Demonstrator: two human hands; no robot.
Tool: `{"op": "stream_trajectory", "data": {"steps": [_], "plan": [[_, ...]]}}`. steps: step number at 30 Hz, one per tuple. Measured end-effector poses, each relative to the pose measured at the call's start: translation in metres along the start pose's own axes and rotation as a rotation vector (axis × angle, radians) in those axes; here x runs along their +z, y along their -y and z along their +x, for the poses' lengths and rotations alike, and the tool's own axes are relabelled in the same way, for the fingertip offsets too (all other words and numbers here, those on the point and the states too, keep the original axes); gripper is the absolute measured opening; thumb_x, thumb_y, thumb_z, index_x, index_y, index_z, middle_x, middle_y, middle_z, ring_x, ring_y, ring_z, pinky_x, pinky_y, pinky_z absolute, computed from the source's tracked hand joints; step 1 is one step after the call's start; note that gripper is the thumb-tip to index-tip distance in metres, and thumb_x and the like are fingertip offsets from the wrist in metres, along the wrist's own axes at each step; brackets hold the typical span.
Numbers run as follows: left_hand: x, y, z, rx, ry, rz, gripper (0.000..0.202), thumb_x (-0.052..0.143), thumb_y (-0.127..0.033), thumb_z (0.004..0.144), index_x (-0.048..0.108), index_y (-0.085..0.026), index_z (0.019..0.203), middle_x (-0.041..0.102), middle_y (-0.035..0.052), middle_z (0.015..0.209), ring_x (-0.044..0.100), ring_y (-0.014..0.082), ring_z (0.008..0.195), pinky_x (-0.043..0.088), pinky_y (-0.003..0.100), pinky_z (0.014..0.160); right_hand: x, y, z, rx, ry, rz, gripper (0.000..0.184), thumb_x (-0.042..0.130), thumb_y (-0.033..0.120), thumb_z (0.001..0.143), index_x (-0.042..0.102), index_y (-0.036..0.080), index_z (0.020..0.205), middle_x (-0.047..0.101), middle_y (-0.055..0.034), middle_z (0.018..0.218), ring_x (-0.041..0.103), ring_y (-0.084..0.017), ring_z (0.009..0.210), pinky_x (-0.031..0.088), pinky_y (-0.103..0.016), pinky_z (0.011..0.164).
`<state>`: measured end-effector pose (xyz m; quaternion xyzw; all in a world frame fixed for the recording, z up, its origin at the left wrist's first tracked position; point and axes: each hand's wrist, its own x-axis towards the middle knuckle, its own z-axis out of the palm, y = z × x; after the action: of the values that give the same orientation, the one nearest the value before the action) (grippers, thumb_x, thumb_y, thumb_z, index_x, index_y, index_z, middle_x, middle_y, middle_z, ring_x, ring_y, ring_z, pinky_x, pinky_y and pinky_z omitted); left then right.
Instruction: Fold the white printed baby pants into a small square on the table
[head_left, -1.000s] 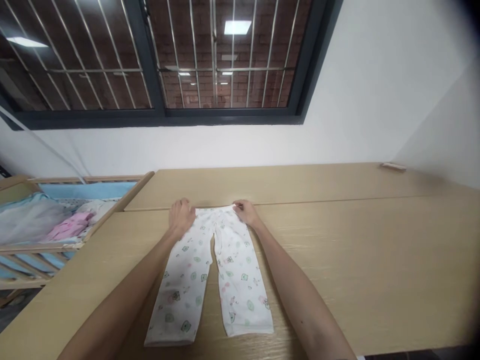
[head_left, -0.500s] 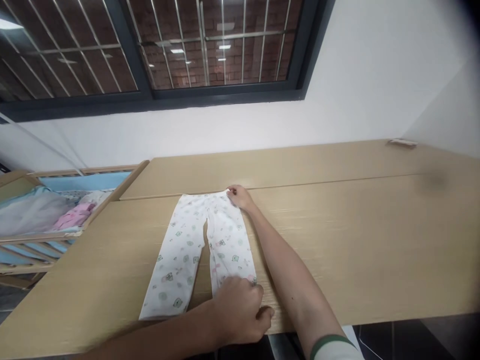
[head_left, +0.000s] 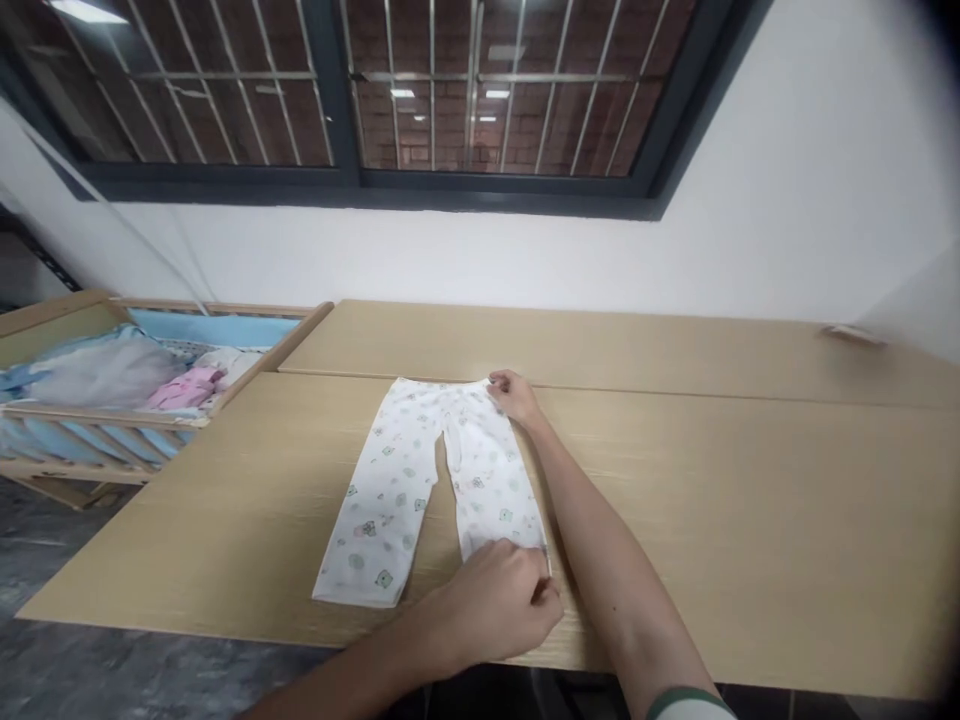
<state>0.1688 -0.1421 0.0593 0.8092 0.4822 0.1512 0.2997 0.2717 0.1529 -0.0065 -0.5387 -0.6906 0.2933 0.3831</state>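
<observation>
A small pair of white pants (head_left: 386,500) with a green and pink animal print lies flat, legs spread and waistband away from me. My right hand (head_left: 516,398) pinches the right corner of the waistband. My left hand (head_left: 506,603) reaches across the front and is closed at the cuff of the right-hand leg, covering most of that hem. The left-hand leg rests untouched on the wooden table (head_left: 675,480).
A wooden crib (head_left: 270,360) with blue lining, holding a pink cloth (head_left: 185,388) and pale bedding, stands at the left. Behind the table are a white wall (head_left: 480,255) and a barred window (head_left: 495,180). A small flat object (head_left: 853,334) lies at the far right.
The camera view has turned left, so more of the crib and floor shows. Both hands keep their places on the pants, the left one at the cuff and the right one at the waistband.
</observation>
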Motion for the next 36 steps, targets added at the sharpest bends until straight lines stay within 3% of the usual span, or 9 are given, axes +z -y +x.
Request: {"op": "stream_trajectory", "data": {"steps": [4,9,14,20,24,29,32,34,36], "plan": [[-0.013,0.01,-0.021,-0.098,-0.175,-0.257,0.028,0.047,-0.033,0.09,0.049,-0.023,0.065,0.06,-0.0021,0.059,0.052,0.0135,0.054,0.032,0.029,0.055,-0.004,0.017,-0.001,0.042,-0.021,-0.013,0.024,0.065,0.019,0.077,0.065,0.014,0.1,0.064,0.0,0.072,0.063,-0.015,0.066,0.053,-0.026,0.066],[-0.033,0.042,-0.066,-0.186,-0.243,-0.579,0.033,0.047,-0.042,0.093,0.051,-0.022,0.067,0.063,-0.0014,0.06,0.055,0.0131,0.054,0.035,0.025,0.053,-0.001,0.051,0.011,0.123,-0.071,-0.045,0.029,0.068,0.018,0.075,0.06,0.013,0.103,0.067,-0.0036,0.077,0.064,-0.015,0.065,0.052,-0.025,0.061],[-0.048,0.077,-0.109,-0.254,-0.355,-0.608,0.041,0.045,-0.05,0.096,0.051,-0.022,0.066,0.06,-0.0021,0.059,0.055,0.0137,0.057,0.035,0.026,0.056,0.04,0.101,0.032,0.129,-0.042,-0.131,0.032,0.068,0.017,0.072,0.061,0.015,0.104,0.068,-0.0035,0.077,0.064,-0.017,0.067,0.05,-0.025,0.062],[-0.046,0.125,-0.153,-0.428,-0.464,-0.346,0.046,0.039,-0.055,0.095,0.045,-0.024,0.062,0.054,-0.002,0.055,0.053,0.0156,0.055,0.031,0.028,0.056,0.126,0.149,0.031,0.055,0.016,-0.317,0.032,0.066,0.017,0.072,0.062,0.018,0.105,0.069,-0.0084,0.098,0.066,-0.022,0.085,0.049,-0.027,0.07],[-0.039,0.149,-0.167,-0.508,-0.414,-0.082,0.042,0.037,-0.047,0.096,0.048,-0.024,0.063,0.058,0.0004,0.058,0.058,0.0192,0.06,0.03,0.03,0.058,0.16,0.163,0.016,0.041,0.077,-0.432,0.031,0.067,0.014,0.072,0.062,0.018,0.102,0.07,-0.0111,0.101,0.067,-0.027,0.091,0.048,-0.03,0.072],[-0.036,0.148,-0.169,-0.553,-0.386,0.156,0.034,0.038,-0.035,0.096,0.053,-0.026,0.066,0.062,0.0014,0.06,0.064,0.023,0.062,0.032,0.03,0.056,0.164,0.178,0.003,-0.008,0.128,-0.534,0.03,0.067,0.012,0.077,0.061,0.017,0.106,0.07,-0.0148,0.104,0.068,-0.03,0.097,0.049,-0.033,0.078],[-0.037,0.14,-0.171,-0.555,-0.543,0.359,0.029,0.043,-0.036,0.094,0.058,-0.027,0.071,0.065,0.0029,0.065,0.066,0.0243,0.064,0.04,0.032,0.056,0.157,0.194,-0.013,-0.135,0.158,-0.552,0.032,0.059,0.016,0.087,0.059,0.017,0.119,0.066,-0.0171,0.12,0.063,-0.03,0.111,0.045,-0.038,0.094],[-0.037,0.134,-0.171,-0.424,-0.705,0.485,0.022,0.047,-0.038,0.093,0.064,-0.028,0.083,0.072,0.007,0.083,0.068,0.0263,0.075,0.048,0.035,0.063,0.149,0.205,-0.038,-0.272,0.227,-0.537,0.036,0.056,0.023,0.092,0.056,0.019,0.129,0.063,-0.0153,0.129,0.059,-0.03,0.119,0.041,-0.04,0.103],[-0.034,0.129,-0.169,-0.185,-0.792,0.552,0.021,0.05,-0.038,0.093,0.066,-0.028,0.101,0.073,0.0101,0.108,0.069,0.0274,0.091,0.053,0.038,0.073,0.138,0.215,-0.074,-0.48,0.389,-0.48,0.046,0.054,0.036,0.096,0.051,0.021,0.139,0.059,-0.0139,0.138,0.055,-0.03,0.127,0.038,-0.041,0.108]]}}
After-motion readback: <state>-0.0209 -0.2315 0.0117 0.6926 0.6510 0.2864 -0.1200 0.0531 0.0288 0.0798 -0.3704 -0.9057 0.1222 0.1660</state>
